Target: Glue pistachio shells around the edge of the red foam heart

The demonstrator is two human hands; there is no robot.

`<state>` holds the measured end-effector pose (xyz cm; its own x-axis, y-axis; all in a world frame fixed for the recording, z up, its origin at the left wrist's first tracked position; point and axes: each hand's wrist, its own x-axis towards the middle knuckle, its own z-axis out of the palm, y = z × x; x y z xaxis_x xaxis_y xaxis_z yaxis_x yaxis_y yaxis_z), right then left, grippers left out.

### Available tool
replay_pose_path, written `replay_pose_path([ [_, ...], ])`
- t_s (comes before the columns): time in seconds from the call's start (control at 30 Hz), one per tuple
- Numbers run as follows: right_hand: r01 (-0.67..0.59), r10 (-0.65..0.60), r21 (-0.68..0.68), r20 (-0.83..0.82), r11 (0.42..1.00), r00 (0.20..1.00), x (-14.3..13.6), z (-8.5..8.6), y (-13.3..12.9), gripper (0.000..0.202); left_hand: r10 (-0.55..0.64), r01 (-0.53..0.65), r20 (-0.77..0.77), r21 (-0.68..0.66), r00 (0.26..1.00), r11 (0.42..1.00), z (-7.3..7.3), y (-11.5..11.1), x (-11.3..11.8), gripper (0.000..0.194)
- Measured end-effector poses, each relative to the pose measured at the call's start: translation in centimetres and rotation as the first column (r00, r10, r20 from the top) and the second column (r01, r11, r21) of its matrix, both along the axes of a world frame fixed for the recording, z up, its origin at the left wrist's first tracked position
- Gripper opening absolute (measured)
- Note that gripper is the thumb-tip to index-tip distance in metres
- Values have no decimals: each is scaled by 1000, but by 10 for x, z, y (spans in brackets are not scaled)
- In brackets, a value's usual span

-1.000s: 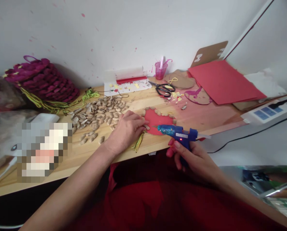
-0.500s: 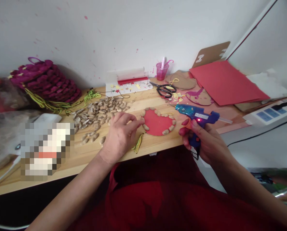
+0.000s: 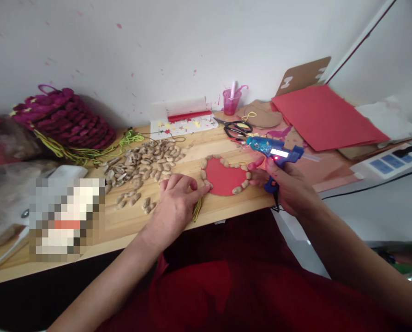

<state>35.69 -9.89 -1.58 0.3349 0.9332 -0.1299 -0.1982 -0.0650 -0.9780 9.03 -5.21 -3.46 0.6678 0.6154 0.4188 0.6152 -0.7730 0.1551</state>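
A round red card point(image 3: 223, 180) lies on the table, with peanuts point(image 3: 241, 187) in their shells set around much of its rim. My left hand point(image 3: 178, 198) is at the card's lower left. Its thumb reaches out to a peanut on the rim, apart from the bent fingers. A blue hot glue gun point(image 3: 261, 144) with a lit red light is held in my right hand point(image 3: 287, 184), nozzle pointing left, above the table. Fingertips of that hand come up to the card's right edge. A yellow-green tassel point(image 3: 198, 210) lies beside my left hand, partly covered.
Loose peanuts point(image 3: 140, 163) are heaped left of the card. Behind stand scissors point(image 3: 236, 129), star-dotted paper point(image 3: 181, 129) and a pink-stained cup point(image 3: 231, 103). Red sheets point(image 3: 325, 117) and a power strip point(image 3: 392, 161) lie right. A purple tasselled piece point(image 3: 70, 120) leans at the left wall.
My left hand has moved down along the card's left edge, its thumb now at a lower peanut. My right hand and the glue gun have shifted left, closer to the card.
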Motion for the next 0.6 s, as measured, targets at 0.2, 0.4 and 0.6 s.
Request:
replay_pose_path([
  [0.2, 1, -3, 17, 81, 1000, 997, 3, -4, -2, 37, -5, 5, -22, -7, 1000, 1000, 0, 1, 0, 35],
  [0.4, -61, 59, 10, 94, 998, 994, 6, -6, -3, 34, -14, 14, -19, 26, 1000, 1000, 2, 6, 1, 32],
  [0.6, -24, 29, -30, 180, 999, 983, 8, -6, -26, 31, 19, -20, 18, 39, 1000, 999, 3, 17, 4, 23],
])
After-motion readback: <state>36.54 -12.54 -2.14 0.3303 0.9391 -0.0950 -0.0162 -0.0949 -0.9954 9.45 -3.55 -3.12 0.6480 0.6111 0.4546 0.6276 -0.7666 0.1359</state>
